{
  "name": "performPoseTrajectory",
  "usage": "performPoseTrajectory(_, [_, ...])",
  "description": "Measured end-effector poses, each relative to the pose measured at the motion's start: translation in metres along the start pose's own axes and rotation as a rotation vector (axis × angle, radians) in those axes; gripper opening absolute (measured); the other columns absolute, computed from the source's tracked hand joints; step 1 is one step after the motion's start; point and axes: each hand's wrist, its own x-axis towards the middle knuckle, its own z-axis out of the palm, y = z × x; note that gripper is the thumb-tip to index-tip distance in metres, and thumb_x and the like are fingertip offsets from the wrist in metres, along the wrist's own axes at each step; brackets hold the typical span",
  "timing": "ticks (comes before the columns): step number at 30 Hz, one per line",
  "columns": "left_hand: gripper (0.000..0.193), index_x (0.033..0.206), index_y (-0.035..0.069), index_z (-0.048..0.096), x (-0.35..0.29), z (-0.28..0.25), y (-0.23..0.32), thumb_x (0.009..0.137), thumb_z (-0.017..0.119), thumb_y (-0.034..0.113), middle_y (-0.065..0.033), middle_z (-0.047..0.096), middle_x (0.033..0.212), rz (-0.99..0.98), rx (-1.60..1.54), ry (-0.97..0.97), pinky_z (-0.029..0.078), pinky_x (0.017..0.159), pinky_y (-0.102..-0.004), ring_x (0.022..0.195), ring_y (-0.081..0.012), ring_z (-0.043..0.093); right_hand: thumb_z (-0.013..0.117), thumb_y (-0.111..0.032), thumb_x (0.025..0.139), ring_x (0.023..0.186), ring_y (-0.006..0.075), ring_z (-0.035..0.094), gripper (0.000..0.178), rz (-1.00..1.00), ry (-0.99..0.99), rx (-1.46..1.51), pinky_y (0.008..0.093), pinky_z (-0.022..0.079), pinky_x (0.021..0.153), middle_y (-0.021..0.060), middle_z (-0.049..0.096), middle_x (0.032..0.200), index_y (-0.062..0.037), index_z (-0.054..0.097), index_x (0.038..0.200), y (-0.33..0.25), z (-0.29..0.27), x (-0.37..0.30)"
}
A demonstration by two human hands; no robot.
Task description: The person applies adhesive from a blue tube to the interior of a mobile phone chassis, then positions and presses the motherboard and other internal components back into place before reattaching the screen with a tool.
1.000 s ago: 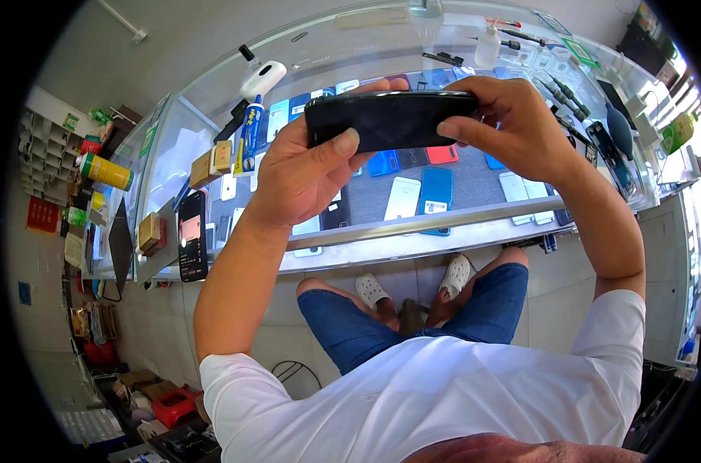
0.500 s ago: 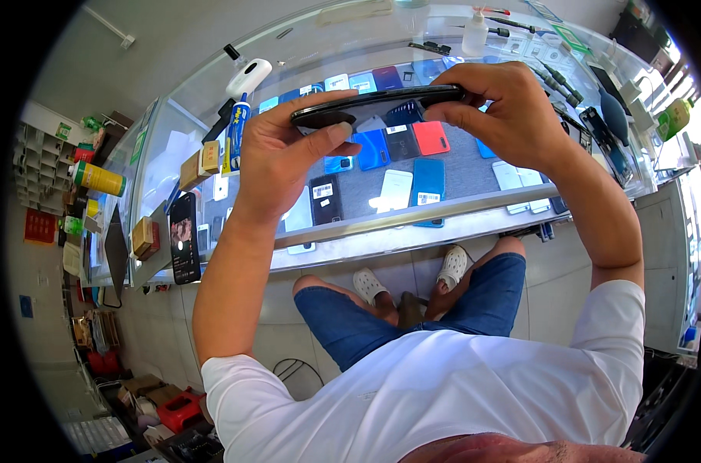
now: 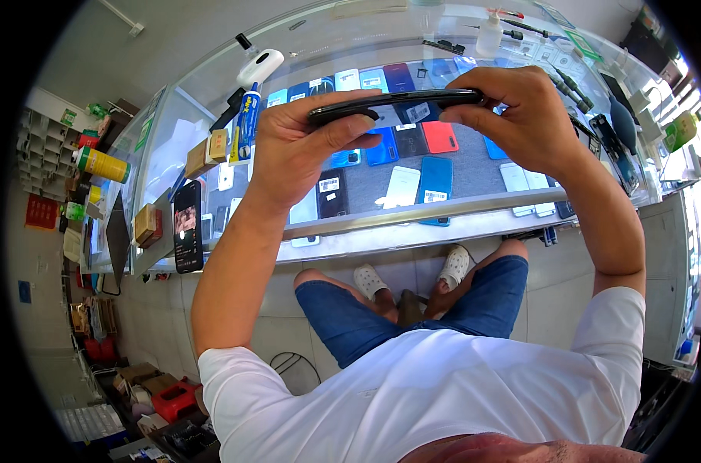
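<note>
Two hands grip black phone (image 3: pixel 397 104) edge-on: left hand (image 3: pixel 300 154) one end, right hand (image 3: pixel 513 116) other.

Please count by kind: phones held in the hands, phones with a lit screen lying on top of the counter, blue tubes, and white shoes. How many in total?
Slim black phone held between left hand and right hand: 1
Black phone with lit screen on the glass counter: 1
Blue tube: 1
White shoes: 2
Total: 5

Bright daylight, glare at right — edges bend, black vignette.
</note>
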Motion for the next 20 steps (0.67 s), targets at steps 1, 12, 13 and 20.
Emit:
performPoseTrajectory(1, [0.035, 0.130, -0.006, 0.070, 0.000, 0.001, 0.000, 0.098, 0.075, 0.006, -0.0209, 0.075, 0.118, 0.003, 0.000, -0.002, 0.068, 0.091, -0.0437, 0.103, -0.0286, 0.077, 0.083, -0.018, 0.092, 0.053, 0.0132, 0.051, 0.021, 0.004, -0.004, -0.016, 0.0304, 0.042, 0.052, 0.0088, 0.063, 0.064, -0.0018, 0.077, 0.105, -0.001, -0.001, 0.000])
performPoseTrajectory(12, [0.028, 0.124, -0.004, 0.074, 0.000, 0.009, 0.002, 0.096, 0.076, 0.000, -0.0155, 0.078, 0.106, -0.022, -0.004, 0.051, 0.067, 0.091, -0.0378, 0.099, -0.0245, 0.077, 0.084, -0.018, 0.090, 0.052, 0.0135, 0.050, 0.019, 0.036, -0.028, 0.017, 0.0303, 0.041, 0.051, 0.0075, 0.061, 0.063, -0.0026, 0.079, 0.098, -0.002, -0.003, -0.002])
performPoseTrajectory(13, [0.028, 0.124, -0.004, 0.074, -0.001, 0.009, 0.002, 0.096, 0.076, 0.000, -0.0151, 0.078, 0.105, -0.017, 0.003, 0.055, 0.067, 0.091, -0.0378, 0.099, -0.0248, 0.078, 0.084, -0.018, 0.089, 0.052, 0.0136, 0.050, 0.018, 0.052, -0.045, 0.018, 0.0303, 0.042, 0.051, 0.0076, 0.062, 0.063, -0.0027, 0.079, 0.098, -0.004, -0.003, -0.002])
performPoseTrajectory(20, [0.030, 0.125, -0.003, 0.074, 0.000, 0.014, 0.003, 0.096, 0.078, 0.004, -0.0167, 0.078, 0.107, -0.005, 0.055, 0.057, 0.067, 0.088, -0.0378, 0.097, -0.0266, 0.079, 0.086, -0.018, 0.088, 0.058, 0.0136, 0.064, 0.017, 0.009, -0.063, -0.060, 0.0268, 0.054, 0.060, 0.0078, 0.073, 0.072, -0.0048, 0.082, 0.098, -0.014, -0.011, 0.000])
